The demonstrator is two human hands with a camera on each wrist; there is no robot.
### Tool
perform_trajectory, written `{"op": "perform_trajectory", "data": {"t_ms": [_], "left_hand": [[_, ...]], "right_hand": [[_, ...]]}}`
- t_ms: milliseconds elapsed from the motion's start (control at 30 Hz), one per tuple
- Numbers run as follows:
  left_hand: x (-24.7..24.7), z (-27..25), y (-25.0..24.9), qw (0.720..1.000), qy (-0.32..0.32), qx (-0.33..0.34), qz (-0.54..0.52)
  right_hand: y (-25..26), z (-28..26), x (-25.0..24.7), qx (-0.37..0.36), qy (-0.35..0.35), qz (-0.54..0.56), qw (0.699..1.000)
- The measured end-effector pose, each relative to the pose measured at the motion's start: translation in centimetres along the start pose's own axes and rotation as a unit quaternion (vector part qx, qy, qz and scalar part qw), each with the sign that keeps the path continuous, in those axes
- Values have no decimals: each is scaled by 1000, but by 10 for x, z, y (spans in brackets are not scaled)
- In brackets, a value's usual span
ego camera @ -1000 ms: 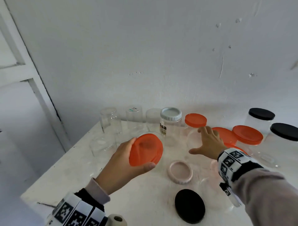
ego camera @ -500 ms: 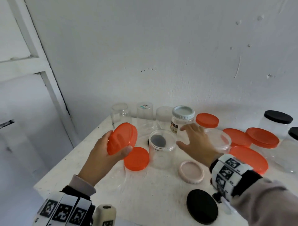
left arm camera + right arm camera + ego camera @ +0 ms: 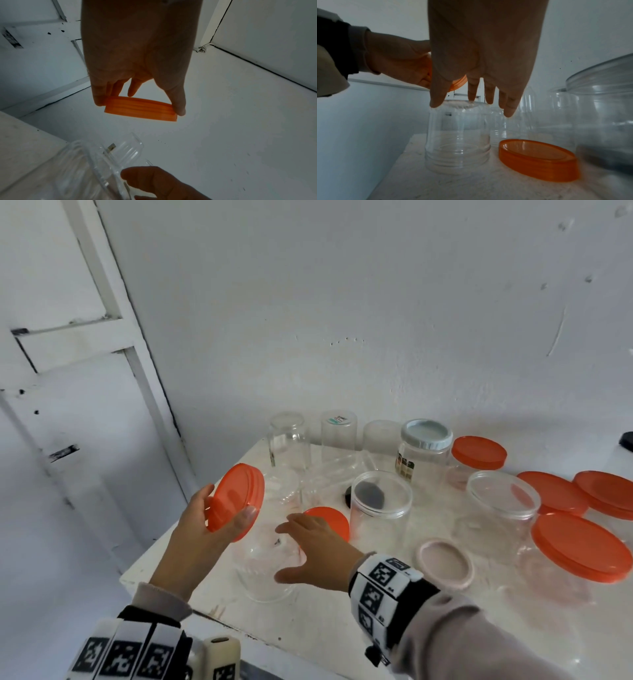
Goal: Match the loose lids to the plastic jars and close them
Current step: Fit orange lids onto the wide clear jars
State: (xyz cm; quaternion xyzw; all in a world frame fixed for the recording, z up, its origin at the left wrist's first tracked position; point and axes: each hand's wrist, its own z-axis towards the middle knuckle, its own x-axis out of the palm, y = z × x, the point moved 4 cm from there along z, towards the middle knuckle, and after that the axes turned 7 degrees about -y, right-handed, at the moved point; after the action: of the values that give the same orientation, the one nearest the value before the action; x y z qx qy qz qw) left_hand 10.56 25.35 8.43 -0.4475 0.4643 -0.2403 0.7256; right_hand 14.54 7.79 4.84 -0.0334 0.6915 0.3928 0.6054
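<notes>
The left hand [image 3: 202, 529] holds an orange lid [image 3: 236, 501] up in the air near the front left corner of the table [image 3: 342, 628], thumb on one edge of the rim and fingers on the other, the lid tilted almost on its side. Just below and to the right of it stands a clear jar [image 3: 263, 563], which appears to be upside down with its mouth on the table. The right hand [image 3: 322, 556] reaches over that jar with fingers spread wide and nearly straight; from the right wrist camera the fingertips [image 3: 436, 102] are at the jar's top edge, touching or nearly so, but not yet closed around it.

So this looks like the matching step: a lid is chosen and its jar is being fetched. Next, I'd judge, the right hand has to grip the jar and turn it mouth-up before the lid can go on and be twisted shut. A second orange lid [image 3: 329, 522] lies flat just beside the jar, and other open jars and lids wait further back.
</notes>
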Motion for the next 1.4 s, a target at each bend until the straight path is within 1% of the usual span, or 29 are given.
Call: {"op": "perform_trajectory", "data": {"t_ms": [67,133,267,400,533,633,767,833,1033,1167,1300,1400], "left_hand": [[-5,0,5,1000,1,-4,-1],[-7,-1,8,1000,4,-12,3],[-5,-3,9,1000,10,-22,8],[-2,-6,5,1000,13,-24,2],[2,-7,1,1000,15,-21,-2],[7,-8,0,1000,21,-23,-1],[14,-10,-2,999,35,-19,-3],[20,-11,-5,999,44,-15,-4],[33,-15,-16,998,57,-4,-6],[46,-19,-23,997,75,1,-21],[61,-23,-30,995,97,2,-15],[72,-27,-37,993,116,5,-7]], "right_hand": [[4,5,9,14,28,0,1000],[7,7,15,30,41,10,999],[17,9,14,32,28,23,999],[24,7,9,37,-9,1,999],[22,1,6,54,-8,-17,998],[14,-7,2,70,-11,-16,997],[-7,-17,-6,128,-20,36,991],[-17,-24,-11,145,-24,61,987],[-40,-45,-26,148,-30,86,985],[-56,-67,-37,152,-31,153,976],[-68,-83,-47,148,-64,125,979],[-78,-92,-51,172,-88,107,975]]}}
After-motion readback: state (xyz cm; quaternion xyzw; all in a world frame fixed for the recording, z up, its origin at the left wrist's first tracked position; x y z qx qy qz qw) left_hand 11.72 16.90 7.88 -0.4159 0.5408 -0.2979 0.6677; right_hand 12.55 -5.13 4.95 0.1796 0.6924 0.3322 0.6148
